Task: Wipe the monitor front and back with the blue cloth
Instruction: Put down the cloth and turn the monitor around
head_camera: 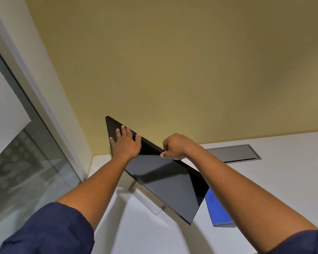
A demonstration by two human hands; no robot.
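Both arms reach far out over the white desk (264, 180). The left hand (126, 143) lies flat, fingers spread, on the dark monitor (165, 180) screen; the right hand (174, 146) pinches its top edge. The blue cloth (218, 211) lies on the desk, right of the monitor.

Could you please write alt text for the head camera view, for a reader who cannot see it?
A person's left hand rests flat on a dark monitor while the right hand grips its top edge, on a white desk. A folded blue cloth lies untouched on the desk beside the monitor.
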